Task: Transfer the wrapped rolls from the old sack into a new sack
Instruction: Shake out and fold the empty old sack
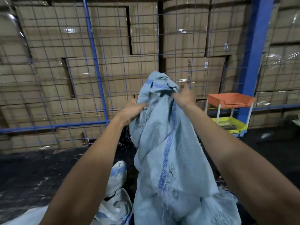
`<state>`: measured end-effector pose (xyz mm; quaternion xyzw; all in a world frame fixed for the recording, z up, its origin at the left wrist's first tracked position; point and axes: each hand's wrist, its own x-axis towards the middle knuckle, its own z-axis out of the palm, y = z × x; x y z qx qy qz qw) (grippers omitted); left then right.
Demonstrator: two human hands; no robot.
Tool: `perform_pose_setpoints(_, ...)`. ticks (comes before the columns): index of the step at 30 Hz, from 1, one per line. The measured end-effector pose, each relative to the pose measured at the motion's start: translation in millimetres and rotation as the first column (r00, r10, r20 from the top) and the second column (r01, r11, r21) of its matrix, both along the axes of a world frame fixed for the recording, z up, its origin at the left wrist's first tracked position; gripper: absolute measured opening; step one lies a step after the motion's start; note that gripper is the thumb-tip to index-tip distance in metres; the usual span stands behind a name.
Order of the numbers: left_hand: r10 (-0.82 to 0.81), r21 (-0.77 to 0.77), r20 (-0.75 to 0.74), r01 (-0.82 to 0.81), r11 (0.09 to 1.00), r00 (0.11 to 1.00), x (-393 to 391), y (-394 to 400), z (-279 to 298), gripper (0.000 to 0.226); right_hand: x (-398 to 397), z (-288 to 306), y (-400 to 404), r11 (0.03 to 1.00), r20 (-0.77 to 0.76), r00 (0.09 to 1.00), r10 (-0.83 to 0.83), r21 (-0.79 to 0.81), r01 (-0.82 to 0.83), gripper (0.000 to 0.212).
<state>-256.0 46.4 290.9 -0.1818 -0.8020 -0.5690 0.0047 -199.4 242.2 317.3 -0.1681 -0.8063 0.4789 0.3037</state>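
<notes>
A: Quick, what are your hands on?

B: You have both on the pale blue sack (164,143), held up in front of you. Your left hand (132,109) has its fingers curled into a bunch of the cloth on the sack's left side, near the top. Your right hand (184,96) grips the crumpled top on the right side, fingers closed on the fabric.

A: How does the sack hang?

B: Long and limp, from your hands down to the bottom of the view, between your two forearms. A darker blue woven stripe runs down its middle. The weave looks frayed partway down.

A: Rolls?

B: You can't see any wrapped rolls; whether any are inside the sack, can't tell.

A: Other sack?

B: A second sack (116,189), whitish with blue marks, lies low and left of the one you hold, just beside it, crumpled on the dark floor (32,172).

A: Background?

B: Blue wire fence (95,62) straight ahead, with stacked cardboard boxes (53,39) in clear wrap behind it. Blue post (254,51) at right. Near its foot, a small rack with an orange tray (230,99) on top and a yellow tray (230,125) below.
</notes>
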Motion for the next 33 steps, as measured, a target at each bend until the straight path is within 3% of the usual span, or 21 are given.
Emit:
perform_pose_setpoints(2,0.175,0.105,0.02,-0.176,0.979,0.984,-12,1,-1,0.016,11,-11,-19,0.97,-0.234,0.969,-0.082,0.206,0.132,0.043)
perform_pose_setpoints(4,0.315,0.159,0.023,-0.315,0.936,0.949,-20,4,-1,0.015,22,-29,-46,0.945,-0.426,0.903,0.051,0.314,0.095,0.027)
perform_pose_setpoints(5,0.372,0.168,0.02,-0.37,0.914,0.928,-20,6,1,0.016,29,-40,-61,0.934,-0.437,0.891,0.126,0.355,0.042,0.022)
perform_pose_setpoints(7,0.455,0.155,0.013,-0.451,0.879,0.891,-17,8,8,0.019,33,-70,-84,0.902,-0.346,0.906,0.246,0.424,-0.083,0.027)
perform_pose_setpoints(9,0.43,0.182,0.084,-0.438,0.88,0.899,-14,7,15,0.028,25,-96,-89,0.896,-0.154,0.957,0.244,0.412,-0.163,0.068)
perform_pose_setpoints(11,0.219,0.272,0.236,-0.28,0.92,0.947,-7,11,21,0.028,13,-114,-85,0.916,-0.011,0.974,0.228,0.343,-0.211,0.103)
perform_pose_setpoints(12,0.069,0.33,0.298,-0.171,0.928,0.952,0,12,23,0.027,8,-115,-84,0.931,-0.017,0.968,0.25,0.281,-0.235,0.102)
perform_pose_setpoints(14,-0.147,0.446,0.3,-0.003,0.895,0.943,16,14,30,0.018,-1,-107,-80,0.96,-0.087,0.963,0.253,0.143,-0.239,0.06)
perform_pose_setpoints(16,-0.222,0.556,0.133,0.113,0.823,0.966,15,4,28,0.033,-10,-91,-71,0.967,-0.111,0.96,0.255,0.009,-0.256,0.014)
perform_pose_setpoints(17,-0.209,0.526,0.004,0.176,0.832,0.978,13,-8,23,0.055,-14,-84,-64,0.961,-0.122,0.958,0.259,-0.067,-0.268,0.008)
perform_pose_setpoints(18,-0.184,0.389,-0.101,0.209,0.897,0.978,10,-20,16,0.082,-20,-78,-57,0.951,-0.135,0.958,0.253,-0.148,-0.272,0.014)
perform_pose_setpoints(19,-0.174,0.167,-0.175,0.203,0.965,0.969,7,-30,6,0.103,-26,-73,-50,0.938,-0.169,0.957,0.235,-0.218,-0.269,0.022)
perform_pose_setpoints(21,-0.174,-0.254,-0.26,0.106,0.961,0.95,7,-37,-25,0.122,-27,-60,-42,0.908,-0.228,0.95,0.212,-0.314,-0.278,0.019)
perform_pose_setpoints(22,-0.125,-0.32,-0.302,0.023,0.947,0.945,3,-37,-42,0.117,-22,-52,-43,0.884,-0.238,0.943,0.234,-0.352,-0.309,0.012)
perform_pose_setpoints(23,-0.055,-0.263,-0.344,-0.04,0.964,0.937,-2,-36,-56,0.1,-15,-45,-46,0.85,-0.234,0.934,0.271,-0.397,-0.346,0.007)
perform_pose_setpoints(26,0.167,-0.093,-0.376,-0.216,0.972,0.912,-6,-31,-69,0.027,-13,-36,-44,0.814,-0.101,0.912,0.398,-0.419,-0.401,0.013)
perform_pose_setpoints(27,0.188,-0.052,-0.31,-0.215,0.975,0.932,-7,-32,-64,0.021,-13,-37,-38,0.831,-0.036,0.907,0.419,-0.387,-0.399,0.019)
perform_pose_setpoints(29,0.092,0.144,0.009,-0.092,0.985,0.996,-5,-40,-44,0.023,-18,-40,-24,0.907,0.066,0.928,0.366,-0.247,-0.34,0.047)
perform_pose_setpoints(31,-0.137,0.256,0.27,0.067,0.964,0.953,4,-57,-24,0.025,-18,-45,-7,0.986,0.21,0.975,0.076,0.128,-0.105,0.069)
perform_pose_setpoints(33,-0.292,0.266,0.346,0.205,0.942,0.891,14,-72,-13,0.029,-18,-56,3,0.875,0.209,0.945,-0.252,0.466,0.13,0.075)
